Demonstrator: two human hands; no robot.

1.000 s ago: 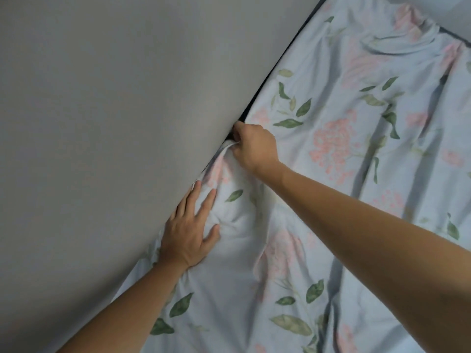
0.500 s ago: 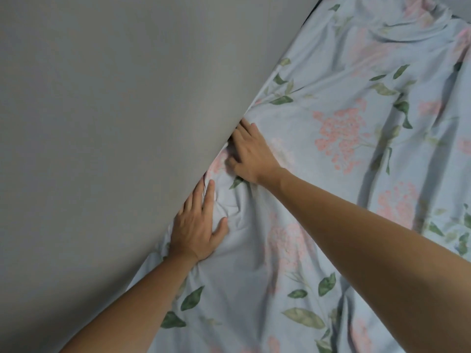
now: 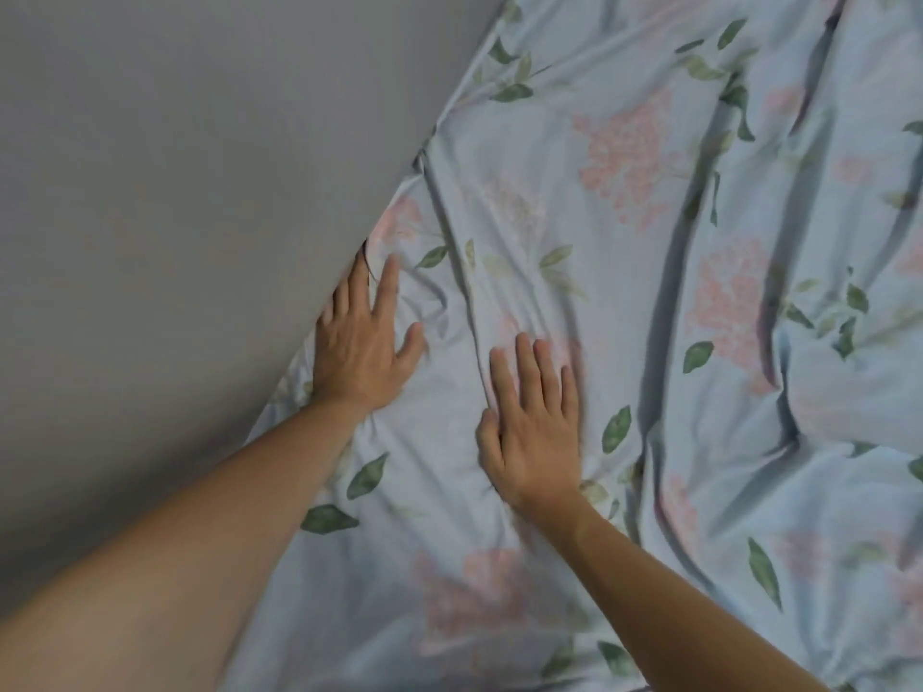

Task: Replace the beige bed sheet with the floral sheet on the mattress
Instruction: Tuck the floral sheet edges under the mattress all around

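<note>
The floral sheet [image 3: 624,302], pale blue with pink blossoms and green leaves, covers the mattress and lies in long wrinkles. Its left edge runs along the wall. My left hand [image 3: 362,347] lies flat on the sheet right at that edge, fingers straight, the outer fingers against the wall. My right hand [image 3: 534,427] presses flat on the sheet further in, fingers straight and together. Neither hand holds cloth. No beige sheet is in view, and the mattress itself is hidden under the floral sheet.
A plain grey wall [image 3: 175,217] fills the left side of the view and meets the bed edge on a diagonal. Deep folds in the sheet run down the right half.
My right hand has left the gap at the wall and come back toward me, now lying flat on the sheet. My left hand has stayed at the wall edge. The view has shifted.
</note>
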